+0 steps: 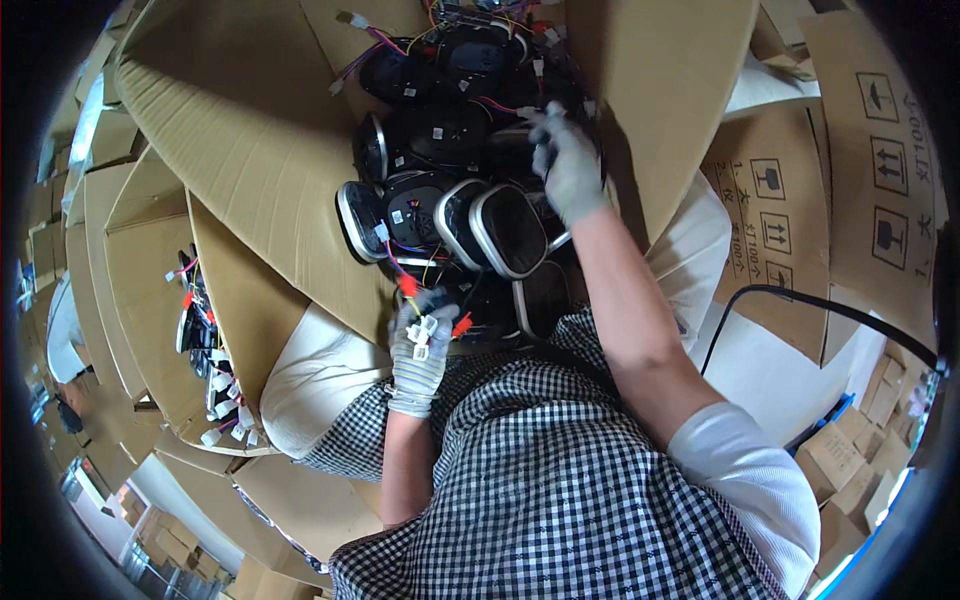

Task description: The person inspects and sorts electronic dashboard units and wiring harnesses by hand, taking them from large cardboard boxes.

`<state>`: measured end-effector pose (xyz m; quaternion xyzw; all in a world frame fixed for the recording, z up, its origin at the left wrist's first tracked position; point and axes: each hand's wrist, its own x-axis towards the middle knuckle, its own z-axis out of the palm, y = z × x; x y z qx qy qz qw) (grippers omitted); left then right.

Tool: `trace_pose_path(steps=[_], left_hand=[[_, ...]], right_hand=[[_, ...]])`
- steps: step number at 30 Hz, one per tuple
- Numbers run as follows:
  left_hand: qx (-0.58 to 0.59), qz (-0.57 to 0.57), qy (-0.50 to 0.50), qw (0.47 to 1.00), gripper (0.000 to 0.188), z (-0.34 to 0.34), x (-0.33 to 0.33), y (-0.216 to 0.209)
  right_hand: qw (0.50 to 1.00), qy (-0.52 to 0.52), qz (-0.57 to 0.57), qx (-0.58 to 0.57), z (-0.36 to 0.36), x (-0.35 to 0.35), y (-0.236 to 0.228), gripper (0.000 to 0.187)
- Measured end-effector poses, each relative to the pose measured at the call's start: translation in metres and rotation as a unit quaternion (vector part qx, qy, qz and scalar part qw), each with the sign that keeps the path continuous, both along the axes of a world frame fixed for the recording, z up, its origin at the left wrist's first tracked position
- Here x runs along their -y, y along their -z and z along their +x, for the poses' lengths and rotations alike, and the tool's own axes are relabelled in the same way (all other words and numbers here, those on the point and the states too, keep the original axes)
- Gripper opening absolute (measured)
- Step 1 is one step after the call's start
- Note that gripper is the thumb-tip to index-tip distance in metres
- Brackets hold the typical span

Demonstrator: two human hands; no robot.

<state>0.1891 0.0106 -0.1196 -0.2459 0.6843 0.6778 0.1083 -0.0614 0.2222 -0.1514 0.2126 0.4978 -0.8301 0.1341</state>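
Note:
A large open cardboard box (240,150) stands before me, holding several black rounded units with silver rims and coloured wires. One silver-rimmed unit (508,230) leans on the others near the middle. My left hand (418,360), in a striped glove, is closed around wires at the box's near side. White plug connectors (423,336) lie over its fingers, and a red connector (408,285) shows just beyond. My right hand (572,170), also gloved, reaches in at the right with its fingers bent among the units; what they grip is hidden.
At the left, another open carton (150,290) contains more wired units (205,350). Printed cartons (770,210) stand at the right, with a black curved cable (830,305) in front of them. A wire bundle (370,40) sticks out at the far side of the main box.

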Motion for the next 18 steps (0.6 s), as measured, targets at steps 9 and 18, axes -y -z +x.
trace_pose_path(steps=[9,18], left_hand=[[-0.133,-0.379,0.051,0.914,0.049,-0.02,0.003,-0.021],[-0.233,0.068,-0.128,0.962,0.061,-0.023,-0.003,0.015]], right_hand=[[0.64,-0.458,0.47,-0.4,0.141,0.054,-0.035,0.017],[0.449,-0.544,0.51,-0.492,0.171,0.06,-0.031,0.026]])
